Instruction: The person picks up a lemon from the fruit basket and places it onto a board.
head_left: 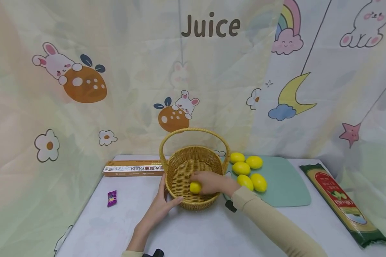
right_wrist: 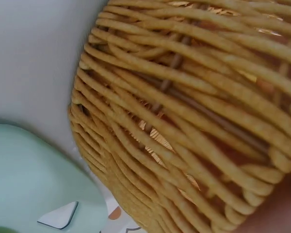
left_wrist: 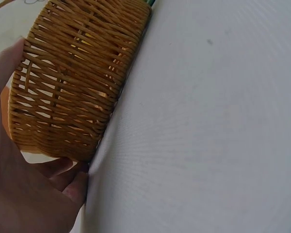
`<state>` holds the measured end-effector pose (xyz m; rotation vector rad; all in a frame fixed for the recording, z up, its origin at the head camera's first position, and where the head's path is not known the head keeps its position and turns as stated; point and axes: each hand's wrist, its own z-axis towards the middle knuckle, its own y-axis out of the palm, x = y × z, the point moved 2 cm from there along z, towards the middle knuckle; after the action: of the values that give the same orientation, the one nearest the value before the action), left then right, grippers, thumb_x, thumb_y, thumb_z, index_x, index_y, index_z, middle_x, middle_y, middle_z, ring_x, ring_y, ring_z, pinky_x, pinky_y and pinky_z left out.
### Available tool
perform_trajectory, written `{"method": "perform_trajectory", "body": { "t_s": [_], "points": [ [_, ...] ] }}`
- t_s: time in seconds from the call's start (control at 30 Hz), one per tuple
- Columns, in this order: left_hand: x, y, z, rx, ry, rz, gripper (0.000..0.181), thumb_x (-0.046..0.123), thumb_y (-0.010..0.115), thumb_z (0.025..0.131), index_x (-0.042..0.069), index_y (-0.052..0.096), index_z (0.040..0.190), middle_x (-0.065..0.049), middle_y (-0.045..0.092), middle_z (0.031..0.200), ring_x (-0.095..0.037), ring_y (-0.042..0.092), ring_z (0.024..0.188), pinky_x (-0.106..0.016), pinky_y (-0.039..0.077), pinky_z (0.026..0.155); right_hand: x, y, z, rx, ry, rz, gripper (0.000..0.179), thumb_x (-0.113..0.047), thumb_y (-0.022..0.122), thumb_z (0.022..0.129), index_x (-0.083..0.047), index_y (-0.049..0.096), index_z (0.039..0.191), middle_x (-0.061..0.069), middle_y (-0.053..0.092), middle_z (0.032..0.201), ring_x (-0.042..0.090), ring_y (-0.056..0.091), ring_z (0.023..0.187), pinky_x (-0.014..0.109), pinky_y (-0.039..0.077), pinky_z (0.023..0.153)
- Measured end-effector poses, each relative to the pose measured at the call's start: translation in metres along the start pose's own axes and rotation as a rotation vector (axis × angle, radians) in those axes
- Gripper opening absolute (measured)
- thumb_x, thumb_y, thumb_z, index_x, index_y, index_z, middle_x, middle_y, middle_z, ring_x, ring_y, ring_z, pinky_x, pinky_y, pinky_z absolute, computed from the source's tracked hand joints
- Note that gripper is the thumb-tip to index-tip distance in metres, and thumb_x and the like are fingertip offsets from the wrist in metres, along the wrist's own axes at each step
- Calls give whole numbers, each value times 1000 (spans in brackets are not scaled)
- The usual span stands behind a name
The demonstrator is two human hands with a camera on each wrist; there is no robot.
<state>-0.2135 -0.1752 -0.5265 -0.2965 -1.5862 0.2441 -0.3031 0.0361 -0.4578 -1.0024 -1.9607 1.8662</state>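
A wicker basket (head_left: 193, 157) with a tall arched handle stands near the back of the table. My left hand (head_left: 159, 207) holds its left side, thumb by the front rim and the other fingers around the outer wall. In the left wrist view that hand (left_wrist: 31, 194) lies against the basket's weave (left_wrist: 77, 73). My right hand (head_left: 210, 182) reaches over the rim into the basket and grips a yellow lemon (head_left: 195, 187) low inside it. In the right wrist view the basket wall (right_wrist: 184, 121) hides most of this hand.
Several lemons (head_left: 241, 168) sit on a pale green cutting board (head_left: 286, 185) right of the basket. A long pasta box (head_left: 135, 168) lies behind left, a small purple packet (head_left: 112, 198) nearer. A long green and red package (head_left: 344, 203) lies far right. A printed curtain hangs behind.
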Motion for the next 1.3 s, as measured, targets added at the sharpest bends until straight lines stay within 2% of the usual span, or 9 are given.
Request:
{"method": "perform_trajectory", "body": {
  "t_s": [0.2,0.47,0.7,0.83,1.0,1.3],
  "points": [
    [1,1,0,-1,1,6,110,46,77,83,52,-8,153,-4,9,169,-34,16,154,-62,16,121,-3,-3,-6,13,-13,-8,58,-17,78,80,-18,61,136,0,63,135,17,59,119,38,50,104],
    [-2,1,0,-1,3,11,111,46,77,84,52,-10,152,-6,7,169,-36,16,154,-60,18,122,-4,-13,-16,52,-31,-10,60,-13,76,80,-18,59,138,1,63,135,19,61,119,40,52,100],
    [-2,0,0,7,11,18,113,46,76,84,42,-10,157,-7,6,169,-37,16,154,-58,17,122,-3,-23,-30,68,-17,-14,61,-14,75,82,-19,57,140,1,58,142,20,58,126,40,52,101],
    [-2,-1,1,9,17,18,113,47,76,85,37,-10,159,-7,4,169,-37,15,154,-60,16,122,-5,-30,-41,82,-17,-32,59,-15,75,83,-21,58,139,-1,60,137,18,59,120,37,54,96],
    [-1,-1,1,9,26,13,113,46,75,85,37,-9,158,-7,4,169,-37,13,154,-59,15,122,-6,-41,-57,115,-27,-52,56,-13,74,81,-22,61,135,-2,62,132,16,61,115,35,55,91],
    [0,1,1,-1,32,11,113,45,76,85,38,-10,158,-11,4,169,-39,12,154,-59,15,122,-3,-49,-87,139,-3,-62,54,-11,74,81,-20,62,133,-1,63,128,18,61,113,37,54,94]
  ]
}}
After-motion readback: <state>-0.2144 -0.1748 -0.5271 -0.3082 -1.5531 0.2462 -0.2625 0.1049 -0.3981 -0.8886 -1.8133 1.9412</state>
